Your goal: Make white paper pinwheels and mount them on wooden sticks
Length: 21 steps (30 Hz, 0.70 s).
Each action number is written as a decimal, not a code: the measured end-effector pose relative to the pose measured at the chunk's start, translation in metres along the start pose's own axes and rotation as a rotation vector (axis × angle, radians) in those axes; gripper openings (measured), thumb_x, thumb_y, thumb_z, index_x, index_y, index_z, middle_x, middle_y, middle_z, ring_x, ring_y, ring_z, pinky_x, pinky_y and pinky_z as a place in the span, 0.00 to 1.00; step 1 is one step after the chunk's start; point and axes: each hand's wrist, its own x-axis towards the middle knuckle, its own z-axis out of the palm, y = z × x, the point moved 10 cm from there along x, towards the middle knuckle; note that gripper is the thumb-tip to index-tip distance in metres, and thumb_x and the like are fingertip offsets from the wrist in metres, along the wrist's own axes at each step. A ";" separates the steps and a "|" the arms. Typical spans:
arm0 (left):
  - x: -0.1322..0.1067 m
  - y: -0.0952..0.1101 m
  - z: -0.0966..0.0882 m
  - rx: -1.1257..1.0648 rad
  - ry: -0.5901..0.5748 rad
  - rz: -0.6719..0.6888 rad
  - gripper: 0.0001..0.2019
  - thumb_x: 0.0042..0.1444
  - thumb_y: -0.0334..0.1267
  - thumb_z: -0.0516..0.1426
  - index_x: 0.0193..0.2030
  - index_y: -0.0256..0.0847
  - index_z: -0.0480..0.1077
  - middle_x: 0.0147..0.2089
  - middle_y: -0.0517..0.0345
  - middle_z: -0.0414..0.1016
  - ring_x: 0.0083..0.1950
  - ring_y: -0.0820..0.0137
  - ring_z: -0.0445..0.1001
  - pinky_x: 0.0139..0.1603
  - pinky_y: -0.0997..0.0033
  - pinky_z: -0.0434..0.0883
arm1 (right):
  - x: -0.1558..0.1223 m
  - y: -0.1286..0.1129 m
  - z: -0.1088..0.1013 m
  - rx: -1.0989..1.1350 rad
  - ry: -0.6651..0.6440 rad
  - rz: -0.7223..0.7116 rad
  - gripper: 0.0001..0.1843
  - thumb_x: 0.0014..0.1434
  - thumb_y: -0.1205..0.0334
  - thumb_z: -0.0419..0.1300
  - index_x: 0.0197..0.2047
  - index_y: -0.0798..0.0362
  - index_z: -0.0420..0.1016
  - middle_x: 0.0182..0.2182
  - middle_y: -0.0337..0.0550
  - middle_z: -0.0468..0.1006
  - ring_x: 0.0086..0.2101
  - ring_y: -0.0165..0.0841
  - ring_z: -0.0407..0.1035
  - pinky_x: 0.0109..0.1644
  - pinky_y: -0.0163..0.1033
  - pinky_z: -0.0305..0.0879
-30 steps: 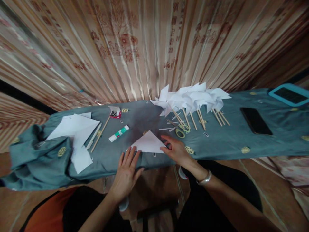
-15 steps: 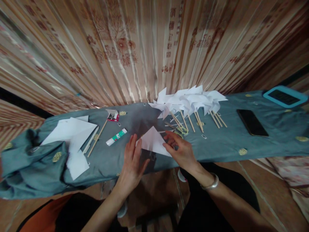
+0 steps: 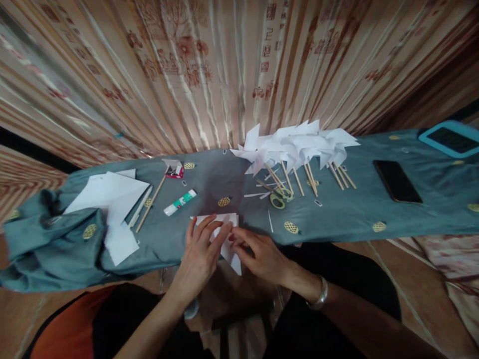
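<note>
While paper (image 3: 232, 258) lies beneath left fingers (image 3: 220, 237), right fingers (image 3: 246, 236) at edge

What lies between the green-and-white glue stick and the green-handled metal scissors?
Head view: a yellow printed pineapple on grey cloth, then thin white paper strips.

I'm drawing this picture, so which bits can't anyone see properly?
In the head view:
Folded white paper: partly hidden by the left hand and right hand.
White paper pinwheels: overlapping blades hide how many.
Small red open box: contents too small to tell.
Blue-framed rectangular tablet: cut off by the right edge.
</note>
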 end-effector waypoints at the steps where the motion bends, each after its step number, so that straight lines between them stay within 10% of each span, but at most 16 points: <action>1: 0.000 -0.001 0.000 -0.008 0.013 0.002 0.28 0.61 0.27 0.50 0.68 0.48 0.53 0.60 0.49 0.67 0.66 0.56 0.59 0.67 0.43 0.51 | 0.000 0.007 0.000 0.031 -0.007 0.048 0.20 0.64 0.65 0.52 0.59 0.50 0.63 0.44 0.43 0.80 0.41 0.31 0.77 0.48 0.39 0.73; 11: -0.043 -0.018 0.017 -0.140 -0.025 -0.135 0.31 0.61 0.29 0.53 0.69 0.47 0.48 0.60 0.43 0.63 0.59 0.56 0.66 0.56 0.52 0.68 | 0.010 0.052 -0.020 -0.031 0.030 0.318 0.15 0.61 0.63 0.55 0.51 0.52 0.71 0.39 0.45 0.82 0.39 0.35 0.77 0.45 0.41 0.71; 21: -0.037 -0.014 0.041 -0.411 -0.103 -0.252 0.40 0.56 0.27 0.55 0.71 0.50 0.38 0.72 0.43 0.46 0.71 0.56 0.50 0.67 0.48 0.57 | 0.012 0.025 0.010 0.300 -0.095 0.229 0.18 0.63 0.61 0.52 0.56 0.52 0.66 0.40 0.45 0.80 0.40 0.35 0.75 0.47 0.42 0.70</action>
